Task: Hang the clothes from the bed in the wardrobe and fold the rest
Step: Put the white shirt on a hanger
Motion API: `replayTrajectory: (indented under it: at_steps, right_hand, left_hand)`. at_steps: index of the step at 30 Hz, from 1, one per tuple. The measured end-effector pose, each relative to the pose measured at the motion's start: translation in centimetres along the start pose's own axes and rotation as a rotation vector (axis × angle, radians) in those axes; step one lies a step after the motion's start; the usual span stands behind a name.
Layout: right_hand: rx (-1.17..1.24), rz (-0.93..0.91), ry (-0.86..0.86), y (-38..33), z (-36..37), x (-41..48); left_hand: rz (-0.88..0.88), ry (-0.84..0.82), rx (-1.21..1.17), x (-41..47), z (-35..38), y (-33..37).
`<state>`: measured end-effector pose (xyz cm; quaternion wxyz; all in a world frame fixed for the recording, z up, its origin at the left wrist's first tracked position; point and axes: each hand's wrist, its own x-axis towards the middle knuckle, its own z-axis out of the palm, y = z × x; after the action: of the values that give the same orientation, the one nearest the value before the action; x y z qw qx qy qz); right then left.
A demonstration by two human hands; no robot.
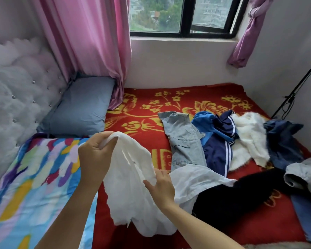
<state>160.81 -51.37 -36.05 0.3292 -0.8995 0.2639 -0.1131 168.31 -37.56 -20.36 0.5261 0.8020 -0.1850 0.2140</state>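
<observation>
A thin white garment (131, 186) hangs lifted above the red flowered blanket (147, 112) of the bed. My left hand (95, 155) grips its top edge in a fist. My right hand (161, 186) pinches the cloth lower down, at its right side. The garment's far end trails onto the bed beside a black garment (241, 198). Behind it lie light blue jeans (185, 141), a blue and navy striped jacket (217, 135), a white fluffy piece (248, 137), a dark blue garment (284, 142) and a grey one (305, 175).
A colourful quilt (34, 177) covers the bed's left side, with a blue-grey pillow (81, 106) behind it. A tufted headboard (16, 90) is at the left. Pink curtains (90, 42) and a window (183, 15) are at the back, a black stand (294, 90) at the right wall.
</observation>
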Motion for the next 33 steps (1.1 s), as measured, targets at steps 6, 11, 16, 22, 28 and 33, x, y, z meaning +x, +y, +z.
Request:
replayTrajectory:
  at_steps: [6, 11, 16, 22, 28, 33]
  right_hand:
    - [0.288, 0.312, 0.103, 1.7, -2.9, 3.1]
    - [0.328, 0.118, -0.165, 1.5, -3.4, 2.0]
    - [0.067, -0.206, 0.263, -1.3, -0.9, -1.9]
    - [-0.025, -0.001, 0.125, -2.4, -0.6, 0.2]
    - [0.24, 0.002, 0.14, -0.2, -2.4, 1.0]
    - [0.253, 0.266, 0.485, 4.1, -7.1, 2.5]
  left_hand:
    - [-0.094, 0.12, -0.088, 0.8, -1.8, -0.1]
    - [-0.102, 0.084, -0.099, 0.5, -1.7, 0.1]
    - [-0.104, 0.025, -0.127, -0.6, -0.6, 1.1]
    - [-0.061, -0.03, -0.189, -1.6, -0.3, 2.5]
    - [-0.1, 0.041, -0.153, -1.0, -1.8, 1.2]
    - [-0.046, -0.011, 0.025, -1.6, -3.7, -1.8]
